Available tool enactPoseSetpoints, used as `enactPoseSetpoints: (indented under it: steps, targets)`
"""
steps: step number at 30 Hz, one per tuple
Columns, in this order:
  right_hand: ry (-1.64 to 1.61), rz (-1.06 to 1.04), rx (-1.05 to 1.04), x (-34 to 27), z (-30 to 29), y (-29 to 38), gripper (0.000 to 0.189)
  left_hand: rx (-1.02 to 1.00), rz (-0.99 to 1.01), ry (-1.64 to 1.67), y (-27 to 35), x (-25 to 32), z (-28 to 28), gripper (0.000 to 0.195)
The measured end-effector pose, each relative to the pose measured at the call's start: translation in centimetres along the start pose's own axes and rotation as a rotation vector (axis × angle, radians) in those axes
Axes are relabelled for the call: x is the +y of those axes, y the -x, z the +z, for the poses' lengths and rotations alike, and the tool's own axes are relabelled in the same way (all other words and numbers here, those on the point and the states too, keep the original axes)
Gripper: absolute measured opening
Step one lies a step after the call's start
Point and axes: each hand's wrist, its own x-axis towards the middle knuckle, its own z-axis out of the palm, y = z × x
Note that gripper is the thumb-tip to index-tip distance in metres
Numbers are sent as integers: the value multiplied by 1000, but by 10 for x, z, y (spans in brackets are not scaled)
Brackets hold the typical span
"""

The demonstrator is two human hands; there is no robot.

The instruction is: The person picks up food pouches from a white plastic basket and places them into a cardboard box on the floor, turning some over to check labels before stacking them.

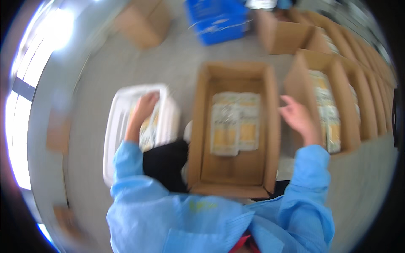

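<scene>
Before me stands an open cardboard box (232,174) with several white and yellow printed packets (225,132) lying flat inside. My left hand (147,102) is over the inner right side of a white plastic crate (110,136) left of the box; more packets (148,131) lie in it below the hand. The hand is blurred, and whether it holds anything cannot be made out. My right hand (294,114) is just outside the box's right wall, thumb and fingers apart, with nothing in it.
Rows of open cardboard boxes (345,104) holding packets stand at the right. A blue plastic crate (218,28) and a brown carton (144,23) are on the floor ahead. Part of another person (284,4) shows at the top. A wall with bright windows runs along the left.
</scene>
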Motion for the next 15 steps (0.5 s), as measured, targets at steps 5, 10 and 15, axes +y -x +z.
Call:
enactPoseSetpoints:
  steps: [5,10,15]
  targets:
    - [38,-159,-91,6,31,-16,46,652,-899,18,142,-220,-34,29]
    - [159,-82,-149,12,36,-9,44,454,-868,-306,190,-211,50,31]
    - [165,-24,-135,13,36,-7,44,313,-670,-522,160,-164,69,37]
